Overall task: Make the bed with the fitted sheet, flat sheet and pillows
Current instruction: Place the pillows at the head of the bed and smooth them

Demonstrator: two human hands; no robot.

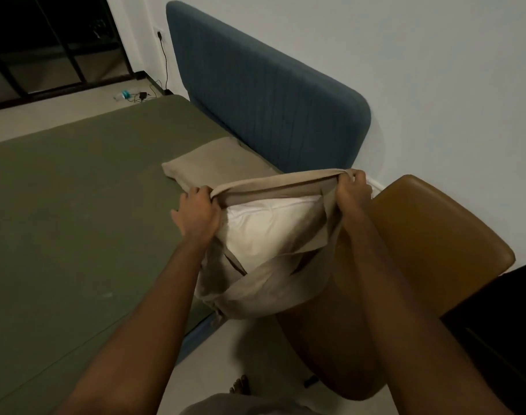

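A white pillow (267, 226) sits partly inside a beige pillowcase (255, 286), held up beside the bed. My left hand (197, 212) grips the left end of the case's open edge. My right hand (353, 190) grips the right end, and the edge is pulled taut between them. A second pillow in a beige case (214, 163) lies flat at the head of the bed. The mattress is covered by a smooth olive green sheet (76, 205).
A blue padded headboard (270, 100) stands against the white wall. A tan leather chair (429, 244) is right of the bed, under my right arm. Across the bed, a charger and cable (142, 95) lie on the floor by a dark window.
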